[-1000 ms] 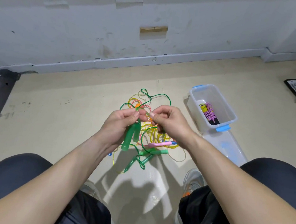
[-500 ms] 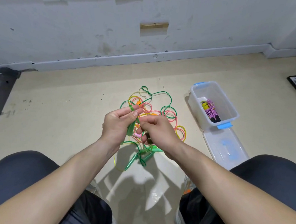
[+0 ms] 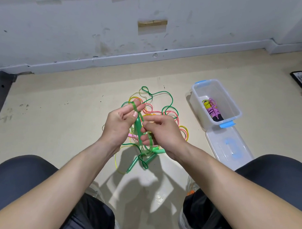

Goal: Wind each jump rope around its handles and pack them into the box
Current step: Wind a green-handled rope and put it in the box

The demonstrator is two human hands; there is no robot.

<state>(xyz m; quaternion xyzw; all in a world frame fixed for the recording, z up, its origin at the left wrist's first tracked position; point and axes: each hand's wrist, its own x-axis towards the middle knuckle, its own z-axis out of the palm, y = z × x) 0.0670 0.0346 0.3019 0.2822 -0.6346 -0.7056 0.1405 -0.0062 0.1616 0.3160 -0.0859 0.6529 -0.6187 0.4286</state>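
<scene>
Fingers [image 3: 129, 113] of my left hand [image 3: 119, 125] grip the green handles [image 3: 139, 127], with the cord [image 3: 134, 104] looped over the index tip; my right hand [image 3: 163, 130] pinches that cord just beside them. Step, as I judge it: early winding of the green rope, most of it loose in the pile [image 3: 171, 113] on the floor [image 3: 58, 127]. Next: draw slack free of the pink and yellow loops and wrap taut; the box [image 3: 196, 101], to the right, holds one wound rope [image 3: 212, 110].

Beige floor [image 3: 59, 120] (scuffed white wall [image 3: 81, 32])
</scene>
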